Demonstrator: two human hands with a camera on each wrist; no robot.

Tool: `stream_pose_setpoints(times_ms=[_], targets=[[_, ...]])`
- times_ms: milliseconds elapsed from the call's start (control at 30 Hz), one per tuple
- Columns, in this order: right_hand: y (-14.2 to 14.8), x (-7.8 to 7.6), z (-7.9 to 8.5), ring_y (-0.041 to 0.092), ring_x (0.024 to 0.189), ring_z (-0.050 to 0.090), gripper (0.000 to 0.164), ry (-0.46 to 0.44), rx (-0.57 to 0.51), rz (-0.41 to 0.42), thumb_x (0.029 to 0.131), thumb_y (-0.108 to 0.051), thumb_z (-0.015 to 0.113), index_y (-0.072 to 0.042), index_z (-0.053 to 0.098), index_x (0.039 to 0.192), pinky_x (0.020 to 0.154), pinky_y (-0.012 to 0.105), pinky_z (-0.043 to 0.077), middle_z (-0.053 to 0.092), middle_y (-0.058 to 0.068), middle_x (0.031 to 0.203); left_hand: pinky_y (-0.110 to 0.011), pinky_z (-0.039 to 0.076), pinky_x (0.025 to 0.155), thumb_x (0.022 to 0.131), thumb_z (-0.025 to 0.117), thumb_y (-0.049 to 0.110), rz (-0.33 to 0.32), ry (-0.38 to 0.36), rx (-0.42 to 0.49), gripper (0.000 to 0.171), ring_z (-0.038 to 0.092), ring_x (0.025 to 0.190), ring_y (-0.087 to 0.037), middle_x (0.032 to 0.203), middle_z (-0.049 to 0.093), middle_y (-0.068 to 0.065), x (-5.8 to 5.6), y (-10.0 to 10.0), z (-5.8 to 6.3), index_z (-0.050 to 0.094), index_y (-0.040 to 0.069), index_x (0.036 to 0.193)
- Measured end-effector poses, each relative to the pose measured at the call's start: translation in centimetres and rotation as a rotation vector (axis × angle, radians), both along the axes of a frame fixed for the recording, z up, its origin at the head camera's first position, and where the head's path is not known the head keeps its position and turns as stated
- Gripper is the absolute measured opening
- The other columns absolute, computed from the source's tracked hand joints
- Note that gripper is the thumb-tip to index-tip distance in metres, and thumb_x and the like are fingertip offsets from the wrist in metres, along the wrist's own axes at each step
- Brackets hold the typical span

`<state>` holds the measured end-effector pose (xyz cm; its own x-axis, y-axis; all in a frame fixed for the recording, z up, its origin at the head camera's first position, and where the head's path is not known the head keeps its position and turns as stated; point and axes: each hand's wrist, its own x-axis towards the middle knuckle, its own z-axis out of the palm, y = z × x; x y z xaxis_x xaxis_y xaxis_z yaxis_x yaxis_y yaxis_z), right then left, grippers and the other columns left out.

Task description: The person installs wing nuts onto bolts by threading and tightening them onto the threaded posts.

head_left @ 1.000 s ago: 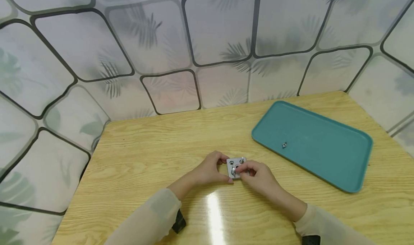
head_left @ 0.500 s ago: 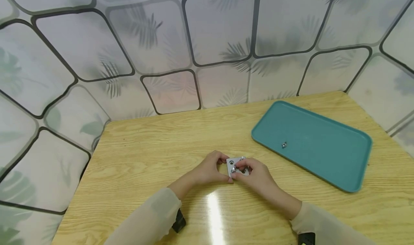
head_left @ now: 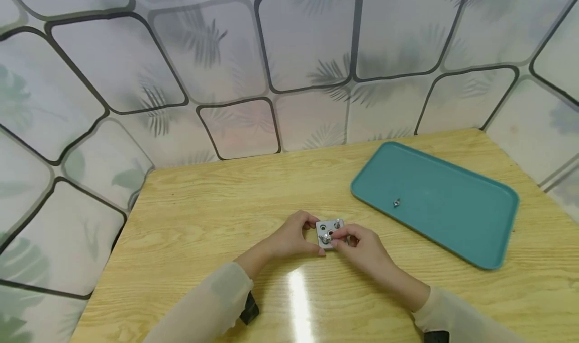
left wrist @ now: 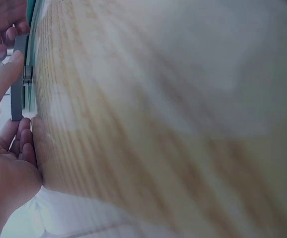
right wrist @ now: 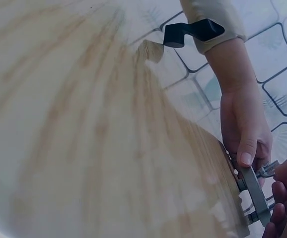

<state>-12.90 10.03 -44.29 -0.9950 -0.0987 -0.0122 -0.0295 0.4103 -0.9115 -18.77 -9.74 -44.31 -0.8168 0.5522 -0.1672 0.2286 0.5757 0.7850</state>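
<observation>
My left hand point(head_left: 296, 237) grips a small square grey metal plate point(head_left: 322, 223) by its left side, thumb at the near edge and fingers at the far corner. Round holes show in the plate, and bolts stand up through it. On the near left bolt sits a silver wing nut point(head_left: 325, 239); the right hand point(head_left: 364, 247) pinches at its wing with thumb and forefinger. Another bolt point(head_left: 337, 224) rises at the far right corner. From the side, the right wrist view shows the plate point(right wrist: 255, 195) on bolt heads, its right part hidden by fingers.
A teal tray point(head_left: 452, 207) lies on the wooden table point(head_left: 217, 197) to the right, with one small silver wing nut point(head_left: 396, 202) in it. A patterned curtain point(head_left: 312, 116) stands behind the table. Dark wrist straps point(head_left: 250, 309) show below the sleeves.
The right thumb and fingers closed over the wing nut half a second ago, then drew back right; the nut's wings now point differently. The left hand and plate stay nearly still.
</observation>
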Motion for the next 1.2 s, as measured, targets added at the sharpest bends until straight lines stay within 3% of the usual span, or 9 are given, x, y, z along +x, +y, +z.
stream_pose_setpoints(times_ms=[267,600,867,1200], targets=[[-0.4,-0.1,-0.2,0.008,0.062,0.045,0.009,0.008,-0.016,0.010,0.079,-0.002,0.071,-0.006,0.070,0.087,0.055,0.020,0.039,0.059,0.002,0.074,-0.030,0.040,0.092,0.067,0.086,0.029,0.003,0.004,-0.006,0.063,0.045,0.101,-0.014,0.109,0.050,0.000,0.0,-0.2,-0.4,0.054,0.008,0.118],[-0.6,-0.8,-0.4,0.012,0.064,0.043,0.023,0.000,0.078,-0.022,0.072,-0.016,0.082,-0.010,0.070,0.091,0.056,0.021,0.037,0.060,0.001,0.081,-0.031,0.039,0.092,0.068,0.085,0.029,-0.010,-0.003,0.006,0.063,0.046,0.102,-0.015,0.110,0.050,-0.001,0.0,-0.3,-0.1,0.054,0.008,0.118],[-0.9,-1.0,-0.5,0.014,0.077,0.051,0.025,0.017,0.081,-0.015,0.071,-0.019,0.083,-0.010,0.069,0.089,0.062,0.022,0.042,0.063,0.002,0.087,-0.029,0.040,0.091,0.068,0.085,0.027,-0.020,0.003,0.025,0.062,0.046,0.102,-0.014,0.110,0.050,0.000,-0.1,0.0,-0.1,0.054,0.008,0.118],[0.0,-0.4,0.1,0.010,0.061,0.042,0.016,-0.010,0.052,0.019,0.076,-0.016,0.079,-0.008,0.069,0.086,0.054,0.021,0.037,0.055,0.001,0.072,-0.027,0.040,0.091,0.067,0.086,0.028,-0.011,0.002,0.011,0.063,0.046,0.100,-0.013,0.109,0.051,0.001,-0.1,0.0,-0.3,0.054,0.008,0.118]])
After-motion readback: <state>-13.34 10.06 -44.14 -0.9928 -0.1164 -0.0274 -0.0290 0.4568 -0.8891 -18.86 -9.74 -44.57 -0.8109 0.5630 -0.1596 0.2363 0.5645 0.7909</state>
